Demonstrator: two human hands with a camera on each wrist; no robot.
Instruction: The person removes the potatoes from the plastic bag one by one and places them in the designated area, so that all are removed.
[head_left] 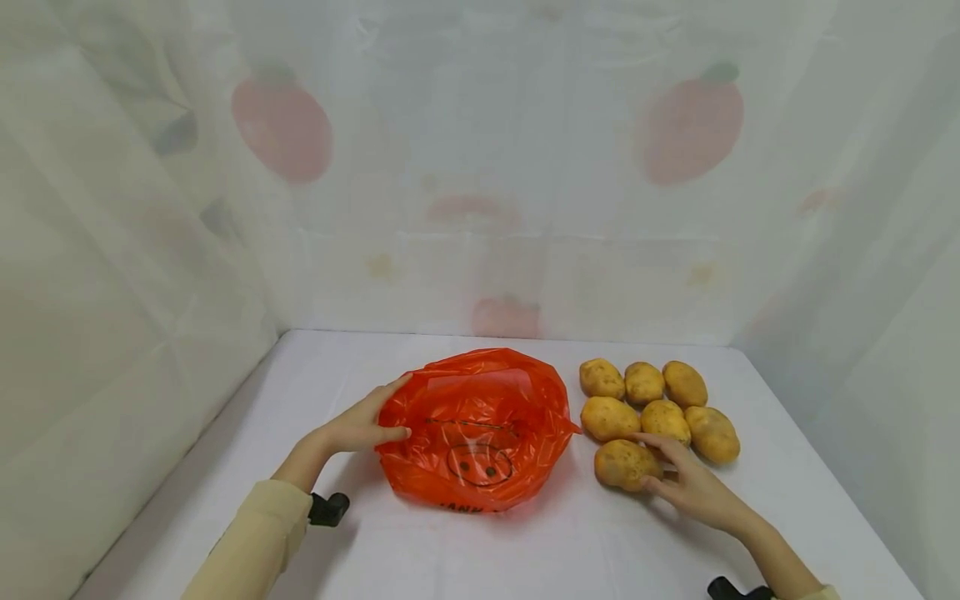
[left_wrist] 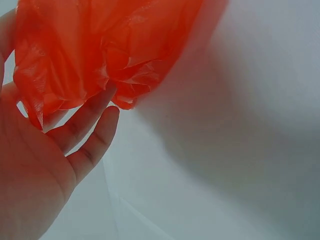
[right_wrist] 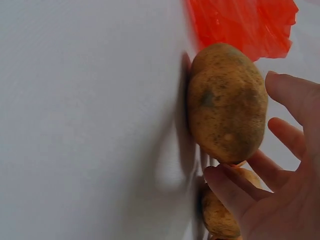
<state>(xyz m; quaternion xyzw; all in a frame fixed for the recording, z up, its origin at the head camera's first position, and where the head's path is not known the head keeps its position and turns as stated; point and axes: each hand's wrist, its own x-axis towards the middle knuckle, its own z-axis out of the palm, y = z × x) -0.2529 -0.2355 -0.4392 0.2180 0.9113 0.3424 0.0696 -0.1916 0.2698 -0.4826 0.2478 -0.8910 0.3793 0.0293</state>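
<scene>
A red plastic bag (head_left: 480,417) lies with its mouth spread wide, a dark printed face showing on it. My left hand (head_left: 365,423) holds its left rim, the thumb at the mouth and the other fingers along the outside. In the left wrist view, the crumpled film of the bag (left_wrist: 100,55) lies across the fingers (left_wrist: 95,142). My right hand (head_left: 693,483) is around the right side of the nearest potato (head_left: 624,465), fingers spread. From the right wrist, this potato (right_wrist: 227,105) sits between the thumb and the fingertips, with gaps showing around it.
Several more potatoes (head_left: 663,422) lie grouped in rows behind the right hand, to the right of the bag. White cloth covers the table (head_left: 525,550). Pale fruit-printed curtains (head_left: 480,167) enclose the back and both sides.
</scene>
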